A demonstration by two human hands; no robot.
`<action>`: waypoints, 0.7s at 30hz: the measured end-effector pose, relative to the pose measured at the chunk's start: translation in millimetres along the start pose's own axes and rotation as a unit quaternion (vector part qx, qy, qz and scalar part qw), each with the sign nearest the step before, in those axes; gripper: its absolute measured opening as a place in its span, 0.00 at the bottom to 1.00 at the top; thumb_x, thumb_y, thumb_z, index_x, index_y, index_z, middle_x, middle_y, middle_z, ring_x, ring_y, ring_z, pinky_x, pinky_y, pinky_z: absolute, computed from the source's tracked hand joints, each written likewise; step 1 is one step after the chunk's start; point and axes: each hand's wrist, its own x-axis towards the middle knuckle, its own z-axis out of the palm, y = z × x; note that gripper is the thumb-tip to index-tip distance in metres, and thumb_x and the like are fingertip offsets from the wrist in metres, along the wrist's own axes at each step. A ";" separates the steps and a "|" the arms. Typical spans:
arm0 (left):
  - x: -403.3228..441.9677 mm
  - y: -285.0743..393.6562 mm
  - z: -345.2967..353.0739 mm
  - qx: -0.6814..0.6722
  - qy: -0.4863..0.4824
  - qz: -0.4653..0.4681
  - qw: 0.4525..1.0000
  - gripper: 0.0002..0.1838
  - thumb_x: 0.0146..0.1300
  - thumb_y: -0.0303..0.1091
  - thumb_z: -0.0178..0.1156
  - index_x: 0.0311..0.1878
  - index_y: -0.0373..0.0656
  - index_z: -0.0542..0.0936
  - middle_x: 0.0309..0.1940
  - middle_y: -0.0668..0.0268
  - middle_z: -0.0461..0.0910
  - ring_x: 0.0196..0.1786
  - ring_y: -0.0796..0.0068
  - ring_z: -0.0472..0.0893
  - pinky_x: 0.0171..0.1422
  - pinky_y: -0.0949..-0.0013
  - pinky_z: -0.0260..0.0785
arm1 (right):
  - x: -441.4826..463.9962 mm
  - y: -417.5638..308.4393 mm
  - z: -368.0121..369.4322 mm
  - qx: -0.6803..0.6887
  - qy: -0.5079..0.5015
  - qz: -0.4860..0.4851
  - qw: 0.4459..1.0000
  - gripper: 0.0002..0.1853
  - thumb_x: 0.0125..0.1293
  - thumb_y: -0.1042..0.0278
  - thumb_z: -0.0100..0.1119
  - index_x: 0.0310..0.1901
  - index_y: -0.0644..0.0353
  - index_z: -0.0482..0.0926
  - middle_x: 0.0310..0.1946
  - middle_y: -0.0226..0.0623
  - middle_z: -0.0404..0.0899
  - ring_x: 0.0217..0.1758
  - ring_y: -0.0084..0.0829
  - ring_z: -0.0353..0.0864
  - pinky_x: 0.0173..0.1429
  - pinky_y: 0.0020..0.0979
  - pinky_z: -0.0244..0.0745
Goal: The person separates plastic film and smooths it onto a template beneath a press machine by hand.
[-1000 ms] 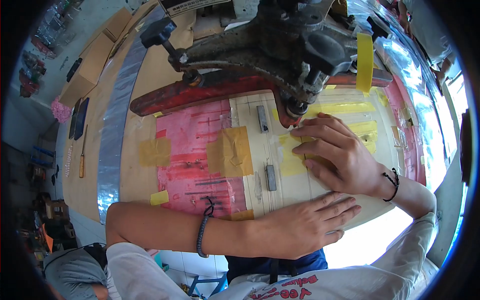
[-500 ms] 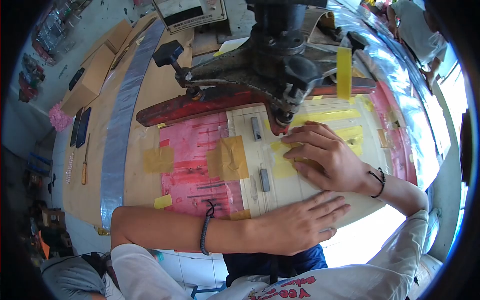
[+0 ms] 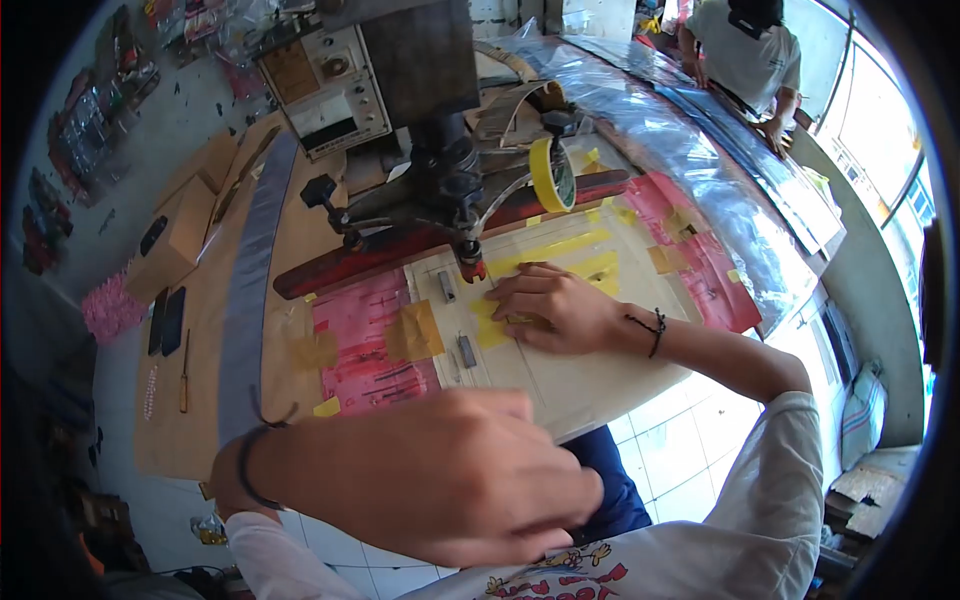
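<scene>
My right hand (image 3: 555, 310) lies on the pale board (image 3: 560, 395) with its fingers spread, touching the area beside a strip of yellow tape (image 3: 600, 270). Raised off the board in front of my body is my left hand (image 3: 500, 485); its fingers look curled but are smeared by motion, and I see nothing held. Two small grey metal blocks (image 3: 446, 287) sit on the board left of my right hand. The dark machine head (image 3: 440, 150) stands above it, with a red tip (image 3: 472, 270) close to my right fingertips. A red bar (image 3: 370, 258) crosses behind.
A yellow tape roll (image 3: 553, 175) hangs on the machine. Pink sheeting (image 3: 350, 320) with brown tape covers the board's left part. Phones (image 3: 173, 320) and a wooden-handled tool (image 3: 184, 385) lie on the left. Another person (image 3: 745, 55) works at the back right.
My left hand has lifted off the board and moved left toward the camera. My right hand stays on the board. The view has shifted, showing more of the machine and the other person.
</scene>
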 end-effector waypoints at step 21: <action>-66.7 101.2 -5.6 -0.107 0.204 0.397 0.888 0.17 0.73 0.25 0.58 0.24 0.44 0.80 0.17 0.68 0.78 0.24 0.73 0.84 0.67 0.62 0.82 | -1.0 -5.3 2.0 0.013 0.048 0.000 0.999 0.08 0.66 0.67 0.67 0.40 0.62 0.88 0.47 0.42 0.89 0.52 0.46 0.88 0.60 0.44 0.83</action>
